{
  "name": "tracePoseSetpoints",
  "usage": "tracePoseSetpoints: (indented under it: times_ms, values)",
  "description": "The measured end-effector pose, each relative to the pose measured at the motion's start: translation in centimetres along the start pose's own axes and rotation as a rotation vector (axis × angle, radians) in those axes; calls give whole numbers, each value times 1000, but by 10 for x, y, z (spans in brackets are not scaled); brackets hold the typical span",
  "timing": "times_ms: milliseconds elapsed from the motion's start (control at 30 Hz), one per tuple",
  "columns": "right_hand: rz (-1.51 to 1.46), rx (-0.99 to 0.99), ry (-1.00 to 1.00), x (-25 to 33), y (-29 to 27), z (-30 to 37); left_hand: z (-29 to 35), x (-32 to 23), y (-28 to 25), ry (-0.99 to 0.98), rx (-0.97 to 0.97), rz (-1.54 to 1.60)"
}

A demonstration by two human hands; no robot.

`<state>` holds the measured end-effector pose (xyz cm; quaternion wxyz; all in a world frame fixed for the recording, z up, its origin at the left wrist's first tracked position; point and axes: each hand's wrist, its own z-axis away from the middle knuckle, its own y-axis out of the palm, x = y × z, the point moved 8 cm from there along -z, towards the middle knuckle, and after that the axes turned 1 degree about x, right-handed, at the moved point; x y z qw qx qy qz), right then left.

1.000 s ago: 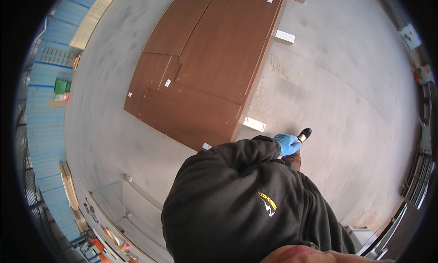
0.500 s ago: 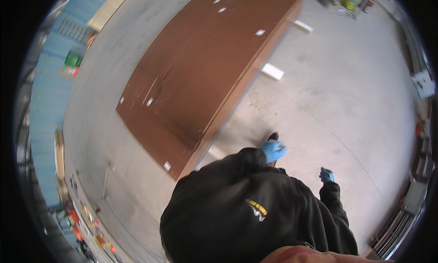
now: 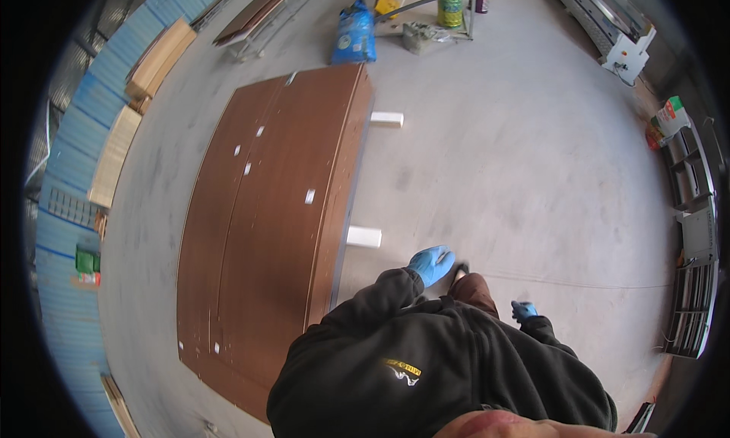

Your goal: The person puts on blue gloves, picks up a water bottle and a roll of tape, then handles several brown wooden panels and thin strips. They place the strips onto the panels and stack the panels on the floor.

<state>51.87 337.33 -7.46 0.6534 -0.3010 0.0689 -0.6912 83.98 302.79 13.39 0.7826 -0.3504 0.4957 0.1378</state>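
My left hand (image 3: 432, 265), in a blue glove, hangs in front of my body beside my shoe. Its fingers are loosely extended and hold nothing. To the right, my right hand (image 3: 524, 311), also gloved in blue, hangs over the floor, small in view; how far its fingers are bent is unclear. Left of both hands lies a large brown panelled cabinet (image 3: 266, 202) with small white pieces on its top face. Neither hand touches it. Two white blocks (image 3: 364, 236) stick out from under its right side, the nearer one close to my left hand.
A blue sack (image 3: 354, 33) stands beyond the cabinet, next to a metal frame (image 3: 411, 6) with a green-yellow can (image 3: 450, 11). Dark shelving (image 3: 693, 309) and a white-ended machine (image 3: 628, 56) line the right. Timber stacks (image 3: 114, 157) lie along the blue left wall.
My view has turned right, so the cabinet now runs more straight ahead, and the sack and frame have come into view. My left hand has swung out to the left.
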Motion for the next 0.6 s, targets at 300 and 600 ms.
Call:
tracePoseSetpoints:
  times_ms: [300,600]
  values:
    - [269,113,44,170,-159,-202,-319,-83,-23,-116,-81,-2]
    - [92,151,-582,658,-284,-411,-546,-134,-133,-108,-68,48]
